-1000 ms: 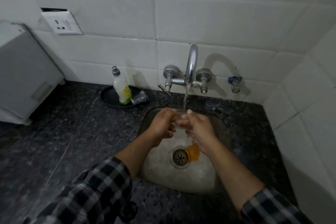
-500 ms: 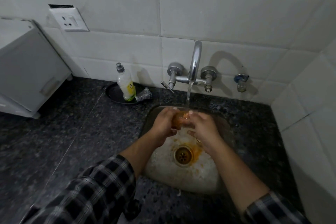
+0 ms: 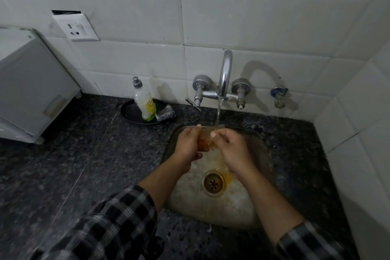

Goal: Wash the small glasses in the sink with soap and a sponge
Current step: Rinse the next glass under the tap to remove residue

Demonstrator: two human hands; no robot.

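The left fingers (image 3: 195, 133) were curled round the left side of the glass (image 3: 205, 140), and the right fingers (image 3: 217, 133) were curled over its right side; the left hand (image 3: 186, 146) and the right hand (image 3: 231, 150) thus gripped it between them. The glass was small and clear, with an orange-brown tint showing through its wall. It was held above the back part of the sink (image 3: 211, 209), with its rim directly under the stream (image 3: 218, 112) from the tap (image 3: 224, 74). Most of the glass was covered by the two hands: only a narrow strip of wall and part of the rim were visible, and the base was hidden. Whether the tint was liquid or residue could not be determined. Whether either palm held anything besides the glass could not be determined. The sink bowl contained an orange stain beside the drain (image 3: 213, 182), partly hidden under the right wrist. On the counter (image 3: 84, 154), left of the tap, a dark plate (image 3: 128, 111) held an upright bottle (image 3: 144, 101) with pale and yellow contents, and a dark crumpled wad (image 3: 166, 113) just beside it; its material was hard to make out. Both plaid sleeves were cut off by the lower frame edge.
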